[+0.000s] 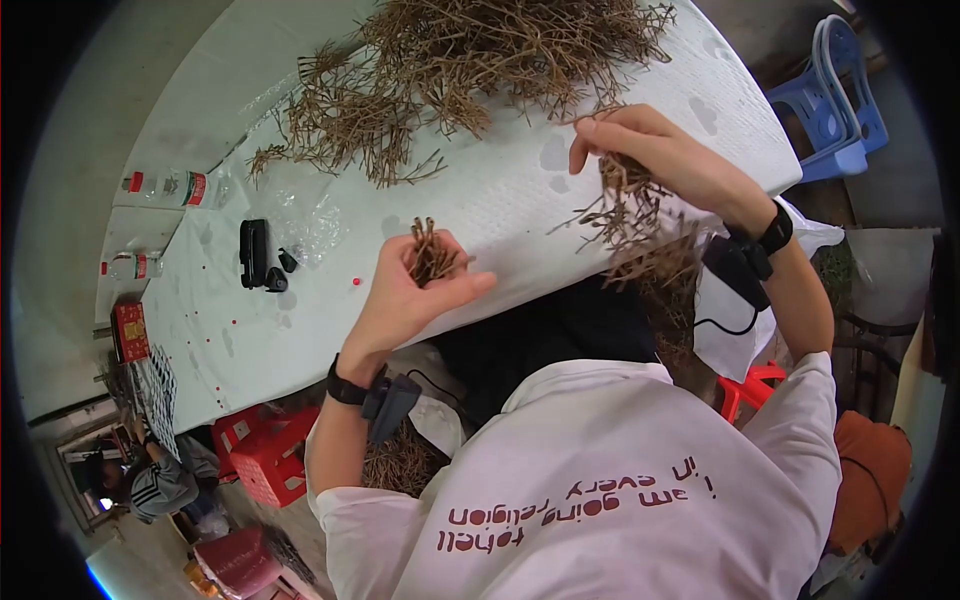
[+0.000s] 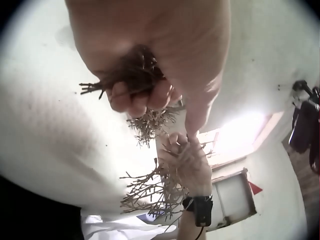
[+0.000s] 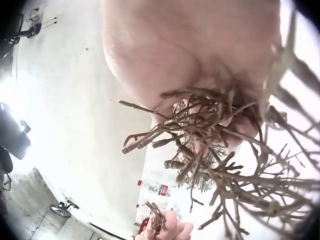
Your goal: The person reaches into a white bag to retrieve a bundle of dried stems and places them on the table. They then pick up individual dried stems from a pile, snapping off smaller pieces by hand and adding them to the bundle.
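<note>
My left hand (image 1: 405, 295) curls its fingers round a small bundle of brown twigs (image 1: 430, 256), thumb pointing to the right, over the table's near edge. In the left wrist view the bundle's tips (image 2: 92, 88) stick out beside the curled fingers. My right hand (image 1: 665, 155) holds a looser, branching bunch of twigs (image 1: 628, 200) that hangs below its palm. The right wrist view shows the twigs (image 3: 200, 125) spreading out from under that hand. A large heap of twigs (image 1: 500, 50) lies on the white table (image 1: 520, 205) beyond both hands.
On the table are a black case (image 1: 254, 254), clear plastic film (image 1: 305, 225), a plastic bottle (image 1: 180, 188) and a red box (image 1: 130, 332). A blue chair (image 1: 830, 110) stands at right, red stools (image 1: 270, 455) at lower left. Another person (image 1: 160, 485) sits at far left.
</note>
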`<state>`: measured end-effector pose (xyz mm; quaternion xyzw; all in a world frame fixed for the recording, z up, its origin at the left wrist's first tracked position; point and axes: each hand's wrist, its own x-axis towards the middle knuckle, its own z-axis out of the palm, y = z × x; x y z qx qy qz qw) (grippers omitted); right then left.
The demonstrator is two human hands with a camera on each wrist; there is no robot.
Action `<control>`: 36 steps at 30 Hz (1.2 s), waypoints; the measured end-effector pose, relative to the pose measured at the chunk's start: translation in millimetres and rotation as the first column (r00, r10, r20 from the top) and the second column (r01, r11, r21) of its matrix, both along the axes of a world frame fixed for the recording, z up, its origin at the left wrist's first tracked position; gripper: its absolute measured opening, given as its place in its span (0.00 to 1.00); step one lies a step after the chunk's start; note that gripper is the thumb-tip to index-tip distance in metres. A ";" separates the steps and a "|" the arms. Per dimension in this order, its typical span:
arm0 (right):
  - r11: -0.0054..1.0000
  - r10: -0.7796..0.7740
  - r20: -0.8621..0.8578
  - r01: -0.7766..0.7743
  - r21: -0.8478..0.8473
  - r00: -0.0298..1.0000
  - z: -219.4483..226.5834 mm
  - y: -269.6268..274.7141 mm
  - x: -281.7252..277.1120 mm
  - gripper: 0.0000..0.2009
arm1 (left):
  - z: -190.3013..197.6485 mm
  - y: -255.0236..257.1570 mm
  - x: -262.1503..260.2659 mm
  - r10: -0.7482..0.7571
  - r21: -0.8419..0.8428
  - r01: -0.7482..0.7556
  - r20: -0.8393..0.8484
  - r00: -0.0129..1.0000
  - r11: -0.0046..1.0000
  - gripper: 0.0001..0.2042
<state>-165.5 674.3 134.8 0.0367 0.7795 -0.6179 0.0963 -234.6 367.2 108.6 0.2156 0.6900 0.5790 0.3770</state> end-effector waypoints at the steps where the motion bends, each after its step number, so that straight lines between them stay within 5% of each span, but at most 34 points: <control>1: 0.998 0.007 0.040 -0.004 -0.059 0.999 0.8 -3.3 0.7 0.21 | -2.9 6.1 1.7 0.030 0.024 -0.029 -0.050 0.998 0.999 0.11; 6: 0.993 -0.085 0.037 0.087 -0.080 0.996 -13.0 -22.2 -0.7 0.21 | 4.0 49.6 15.4 0.154 0.207 -0.083 -0.357 0.921 0.975 0.15; 11: 0.992 -0.127 -0.052 0.127 -0.004 0.990 -2.4 -35.6 3.8 0.20 | 12.9 81.8 28.5 0.260 0.217 -0.197 -0.318 0.912 0.956 0.14; 15: 0.993 -0.118 -0.080 0.119 0.016 0.990 -4.0 -37.7 8.8 0.16 | -0.7 86.9 23.1 0.345 0.237 -0.310 -0.120 0.931 0.921 0.12; 18: 0.989 -0.127 -0.253 0.103 -0.108 0.959 -19.0 -39.9 11.2 0.13 | -0.9 77.4 16.9 0.320 0.266 -0.315 0.024 0.947 0.911 0.07; 22: 0.997 -0.010 -0.174 -0.003 -0.073 0.985 -11.8 -34.0 17.0 0.11 | -17.4 64.5 9.8 0.243 0.436 -0.350 0.282 0.928 0.829 0.07; 27: 0.999 0.043 -0.174 -0.046 -0.013 0.984 -4.2 -34.4 19.7 0.11 | -8.1 59.6 10.6 0.322 0.317 -0.455 0.391 0.862 0.832 0.13; 30: 0.997 0.078 -0.233 -0.070 0.042 0.969 -3.2 -35.3 20.6 0.11 | -0.8 58.9 8.1 0.220 0.315 -0.431 0.531 0.818 0.845 0.15; 36: 0.979 0.177 -0.129 -0.160 0.127 0.976 4.5 -38.2 24.8 0.10 | -2.3 55.8 13.9 0.180 0.325 -0.322 0.397 0.900 0.889 0.13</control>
